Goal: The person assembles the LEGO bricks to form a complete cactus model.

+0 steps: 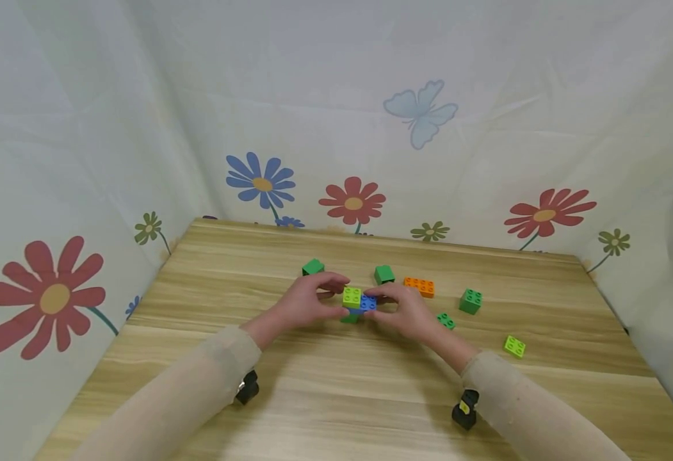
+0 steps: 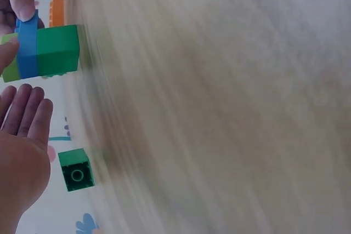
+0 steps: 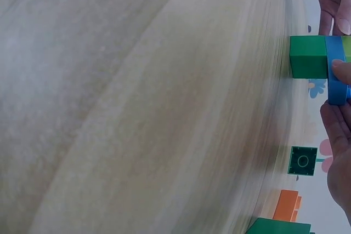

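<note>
Head: blue brick (image 1: 368, 303) pinched by right hand (image 1: 408, 310), stacked between green brick (image 1: 350, 317) below and lime brick (image 1: 352, 297) above.
Left wrist: left hand (image 2: 24, 163) held straight-fingered, thumb placed by lime brick.
Right wrist: orange brick (image 3: 285, 205) seen apart on worktop (image 3: 137, 124).

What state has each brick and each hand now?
Lime brick: atop blue brick
Blue brick: atop green block
Green block: beneath both
Right hand: pinching blue brick
Left hand: beside lime brick
Left rear block: lying sideways
Middle rear block: lying sideways
Orange brick: studs up
Right green block: upright
Nearer green brick: upright
Loose lime brick: upright
</note>
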A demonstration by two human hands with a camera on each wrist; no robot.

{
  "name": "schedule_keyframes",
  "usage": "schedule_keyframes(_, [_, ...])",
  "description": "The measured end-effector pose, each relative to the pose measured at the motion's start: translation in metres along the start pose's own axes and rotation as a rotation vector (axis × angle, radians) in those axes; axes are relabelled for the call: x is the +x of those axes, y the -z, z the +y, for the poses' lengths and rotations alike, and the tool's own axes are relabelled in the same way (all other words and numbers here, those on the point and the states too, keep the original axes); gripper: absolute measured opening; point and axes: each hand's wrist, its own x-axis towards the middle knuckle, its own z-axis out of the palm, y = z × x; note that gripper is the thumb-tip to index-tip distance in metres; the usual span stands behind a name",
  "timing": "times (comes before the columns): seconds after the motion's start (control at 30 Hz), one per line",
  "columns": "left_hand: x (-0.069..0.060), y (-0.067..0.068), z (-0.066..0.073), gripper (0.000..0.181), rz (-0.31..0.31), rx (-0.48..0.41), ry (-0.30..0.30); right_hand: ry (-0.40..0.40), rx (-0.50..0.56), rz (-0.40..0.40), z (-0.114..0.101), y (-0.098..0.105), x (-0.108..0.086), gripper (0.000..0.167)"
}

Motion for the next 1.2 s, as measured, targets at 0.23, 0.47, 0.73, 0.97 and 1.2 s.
schedule_keyframes(0.23, [-0.001, -0.004, -0.007, 0.050, 0.018, -0.055, 0.044, -0.024, 0.004, 0.002, 0.001, 0.001, -0.001, 0.041])
schedule_keyframes(0.47, [-0.006, -0.008, -0.008, 0.048, 0.028, -0.161, 0.036, -0.011, 0.018, 0.003, -0.001, 0.001, -0.001, 0.042])
schedule_keyframes(0.73, [-0.006, -0.011, -0.011, 0.046, 0.029, -0.223, 0.053, -0.026, 0.028, 0.002, -0.002, 0.001, -0.003, 0.042])
schedule_keyframes(0.97, [-0.003, -0.014, -0.013, 0.045, 0.040, -0.245, 0.048, -0.050, 0.018, -0.004, 0.000, 0.002, -0.002, 0.043])
schedule_keyframes(1.2, [-0.002, -0.016, -0.011, 0.041, 0.052, -0.283, 0.052, -0.051, 0.019, -0.006, -0.002, 0.003, -0.002, 0.042])
